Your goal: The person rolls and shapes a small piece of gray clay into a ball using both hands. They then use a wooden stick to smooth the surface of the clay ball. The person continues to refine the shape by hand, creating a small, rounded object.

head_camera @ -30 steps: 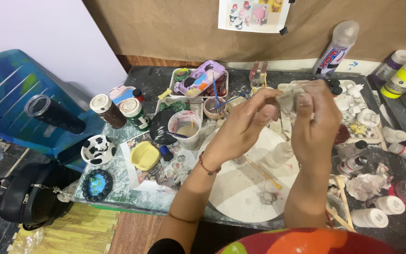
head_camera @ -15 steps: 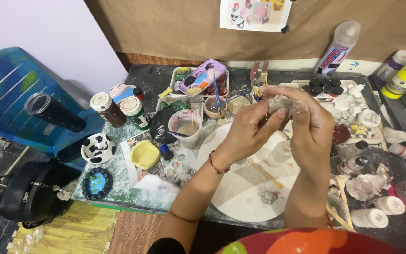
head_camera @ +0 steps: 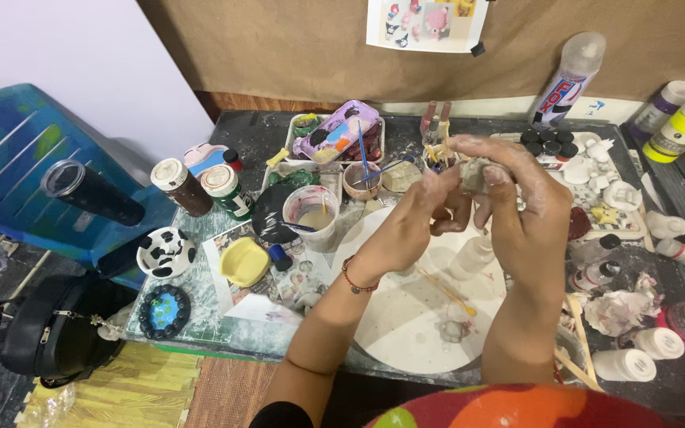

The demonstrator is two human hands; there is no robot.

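Both hands are raised above the middle of the surface (head_camera: 223, 317), meeting over the white round board (head_camera: 406, 317). The right hand (head_camera: 521, 206) pinches a small grey lump of clay (head_camera: 476, 173) between thumb and fingertips, its grip pressed around the piece so it sits at eye level for close work. The left hand (head_camera: 414, 226) comes in from the side, fingers curled and pressed against the same lump, seemingly to steady or shape it; both hands are dusted white.

Below them on the board lie a smaller clay bit (head_camera: 452, 329) and a thin wooden stick (head_camera: 445, 292), within easy reach. A cup of cloudy water (head_camera: 311, 215) stands just beside the board's left edge, and a yellow dish (head_camera: 245, 261) sits further left. Paint bottles (head_camera: 679, 119) crowd the right edge and far right corner, kept out of the working space.
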